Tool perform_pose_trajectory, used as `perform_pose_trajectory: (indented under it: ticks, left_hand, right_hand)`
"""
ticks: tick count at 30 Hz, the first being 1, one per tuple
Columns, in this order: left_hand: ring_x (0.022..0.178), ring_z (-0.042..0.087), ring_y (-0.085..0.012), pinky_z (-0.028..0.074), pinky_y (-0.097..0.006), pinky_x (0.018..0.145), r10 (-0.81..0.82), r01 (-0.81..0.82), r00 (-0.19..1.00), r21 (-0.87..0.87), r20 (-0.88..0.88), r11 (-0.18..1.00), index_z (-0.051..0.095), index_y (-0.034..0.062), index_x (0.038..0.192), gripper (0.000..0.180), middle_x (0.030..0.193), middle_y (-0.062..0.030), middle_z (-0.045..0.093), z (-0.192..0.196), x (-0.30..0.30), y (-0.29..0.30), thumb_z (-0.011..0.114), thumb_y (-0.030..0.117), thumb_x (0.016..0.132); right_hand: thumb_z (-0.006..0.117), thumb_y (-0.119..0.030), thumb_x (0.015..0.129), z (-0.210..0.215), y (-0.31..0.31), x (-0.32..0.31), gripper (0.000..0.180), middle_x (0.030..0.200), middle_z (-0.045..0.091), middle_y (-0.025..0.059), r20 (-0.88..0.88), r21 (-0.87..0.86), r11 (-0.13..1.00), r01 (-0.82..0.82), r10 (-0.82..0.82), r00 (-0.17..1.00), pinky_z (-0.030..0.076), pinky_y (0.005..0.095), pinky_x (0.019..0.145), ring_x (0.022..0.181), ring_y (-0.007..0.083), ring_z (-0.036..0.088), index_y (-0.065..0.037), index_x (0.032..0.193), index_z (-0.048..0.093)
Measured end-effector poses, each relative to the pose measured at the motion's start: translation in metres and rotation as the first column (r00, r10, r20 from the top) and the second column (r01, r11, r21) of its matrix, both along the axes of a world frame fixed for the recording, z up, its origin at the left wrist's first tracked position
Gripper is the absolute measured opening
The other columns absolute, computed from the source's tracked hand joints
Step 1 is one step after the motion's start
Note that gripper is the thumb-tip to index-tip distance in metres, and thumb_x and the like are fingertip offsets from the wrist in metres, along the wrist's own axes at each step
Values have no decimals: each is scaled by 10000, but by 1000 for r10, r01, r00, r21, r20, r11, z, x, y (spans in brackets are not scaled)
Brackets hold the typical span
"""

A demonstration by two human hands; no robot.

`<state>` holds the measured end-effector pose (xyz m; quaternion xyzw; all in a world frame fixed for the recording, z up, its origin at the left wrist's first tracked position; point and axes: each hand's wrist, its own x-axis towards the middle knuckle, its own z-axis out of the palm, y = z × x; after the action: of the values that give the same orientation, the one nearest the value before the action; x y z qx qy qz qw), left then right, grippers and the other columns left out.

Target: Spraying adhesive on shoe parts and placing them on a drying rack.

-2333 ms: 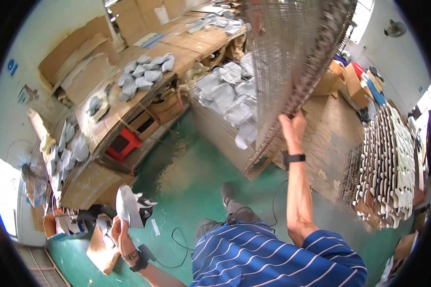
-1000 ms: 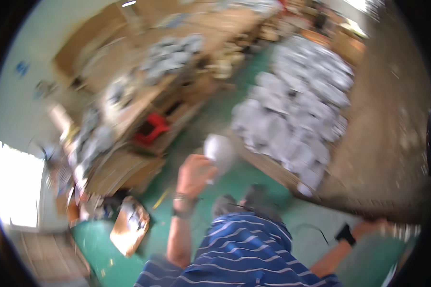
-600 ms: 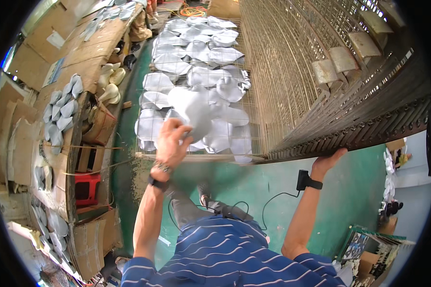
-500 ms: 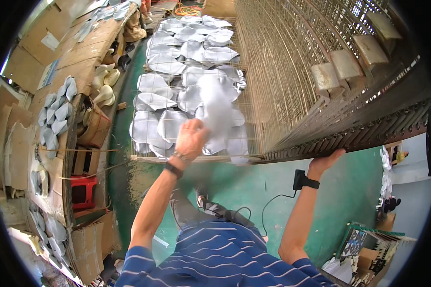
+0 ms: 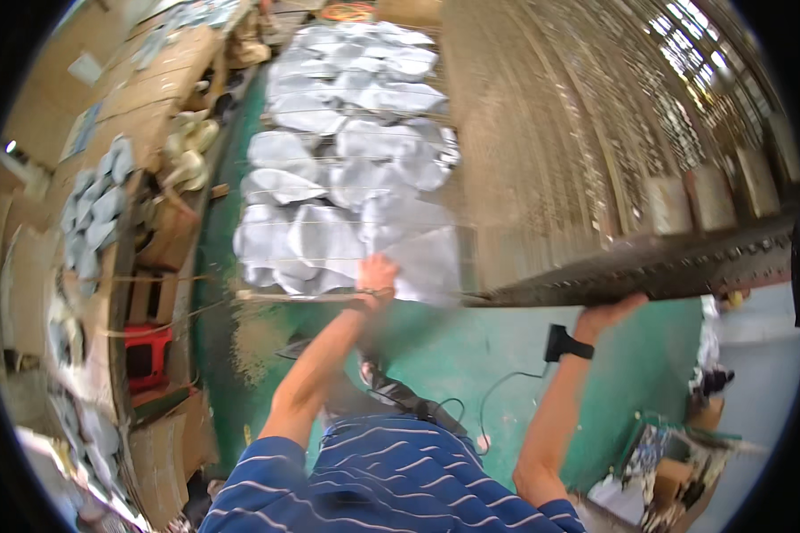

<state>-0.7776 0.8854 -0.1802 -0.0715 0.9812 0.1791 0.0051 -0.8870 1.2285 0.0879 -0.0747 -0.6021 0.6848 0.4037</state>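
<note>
My left hand (image 5: 378,275) reaches forward to the near edge of a low wire rack (image 5: 267,296) covered with several flat white moulded pieces (image 5: 329,178). Its fingers rest on one white piece (image 5: 422,262) at the rack's near right corner; the grip is blurred. My right hand (image 5: 609,313), with a black wrist device (image 5: 564,342) below it, grips the lower edge of a large raised wire mesh frame (image 5: 631,266) that tilts up over the right side. My blue striped shirt (image 5: 391,480) fills the bottom.
Cardboard-covered benches (image 5: 160,98) run along the left with more grey-white pieces (image 5: 93,213). A red crate (image 5: 147,355) sits under them. The floor (image 5: 471,346) is green, with a cable (image 5: 498,395) by my feet. Boxes and clutter (image 5: 676,462) lie at lower right.
My left hand has carried the white piece from the left benches over to the rack and lowered it onto the near right corner. My right hand keeps holding the mesh frame up.
</note>
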Motion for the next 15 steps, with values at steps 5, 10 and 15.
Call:
perform_pose_trajectory:
  ticks: [5,10,15]
  left_hand:
    - [1055,609,-285,504,-401,922,432,-330,900,726,50,603,537,195,1333,731,1188,-82,609,-18,5,-6,503,-93,662]
    - [1157,601,-296,491,-390,985,642,-327,765,888,48,324,589,130,1302,610,1253,-119,612,22,36,-30,509,-55,726]
    - [1112,619,-226,498,-356,969,690,-241,719,961,82,137,596,87,1285,502,1166,-95,657,41,138,-112,562,0,792]
  right_hand:
    - [448,-562,958,13,3,5,723,1506,409,153,54,-238,921,-309,330,942,309,518,1152,1346,337,425,-47,1464,424]
    - [437,-510,986,21,-15,14,654,1420,487,196,13,-128,958,-255,259,966,367,473,1116,1280,335,492,-34,1433,453]
    - [578,-306,949,56,-61,51,434,1184,644,173,-174,-293,849,-439,404,898,484,429,945,1042,278,628,-3,1260,601]
